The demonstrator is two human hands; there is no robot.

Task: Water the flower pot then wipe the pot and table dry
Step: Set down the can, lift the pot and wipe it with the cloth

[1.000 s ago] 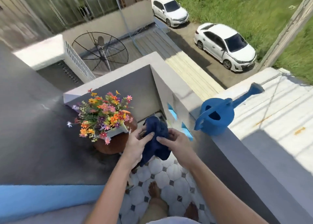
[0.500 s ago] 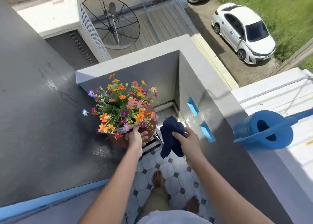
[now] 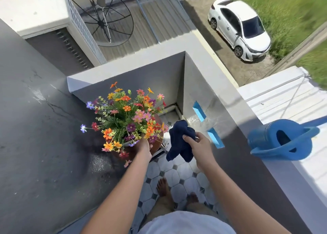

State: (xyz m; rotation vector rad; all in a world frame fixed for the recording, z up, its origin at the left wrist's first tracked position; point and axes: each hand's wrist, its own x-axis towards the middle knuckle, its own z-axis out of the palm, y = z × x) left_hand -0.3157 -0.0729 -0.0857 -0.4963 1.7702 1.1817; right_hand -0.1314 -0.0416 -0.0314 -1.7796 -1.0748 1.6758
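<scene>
A: What's the biggest thing in reach?

B: The grey balcony wall (image 3: 235, 110), running off to the right of the right hand's grip. The blue watering can (image 3: 279, 140) stands on top of it, well apart from both hands.

A: And to the left?

B: The bunch of flowers (image 3: 127, 117), orange, pink and purple, rises just above the left hand's grip. The brown round surface (image 3: 157, 145) under them shows only at its edge, between the two hands.

A: Where's the pot?

B: Mostly hidden under the blooms. The left hand (image 3: 144, 146) reaches in at its near side; the fingers vanish among the stems, so I cannot tell whether that grip is closed on anything.

A: The other hand?

B: The right hand (image 3: 198, 143) pinches a dark blue cloth (image 3: 179, 140) between thumb and fingers. The cloth hangs bunched in the air, just right of the flowers, not touching them.
</scene>
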